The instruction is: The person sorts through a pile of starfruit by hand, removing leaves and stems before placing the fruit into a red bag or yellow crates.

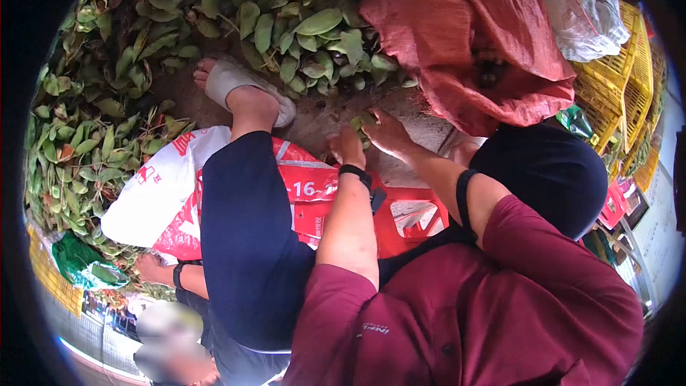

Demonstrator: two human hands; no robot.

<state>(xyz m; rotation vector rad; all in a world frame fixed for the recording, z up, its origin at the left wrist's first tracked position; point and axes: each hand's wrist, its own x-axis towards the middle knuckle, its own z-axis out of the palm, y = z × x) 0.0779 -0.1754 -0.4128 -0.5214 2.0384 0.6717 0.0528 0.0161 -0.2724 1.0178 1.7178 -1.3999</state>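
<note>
In the head view, a small green leaf-like pod (366, 120) is between my two hands, low over the ground. My left hand (347, 147), with a dark band at its wrist, has its fingers curled at the pod's near side. From the right, my right hand (386, 133) pinches at the same green piece with thumb and fingers. Just beyond lies a big heap of green pods or leaves (318, 23). A red woven sack (457, 21) stands right of the heap, its mouth open on dark contents. Below my hands is a red-and-white printed sack (304, 182).
A sandalled foot (246, 89) rests beside the heap. At the left, another person's hand (148, 269) reaches near a green plastic bag (77, 261). Yellow crates (618, 64) and a white plastic bag (586, 18) are at the right. Red plastic (393, 239) shows under me.
</note>
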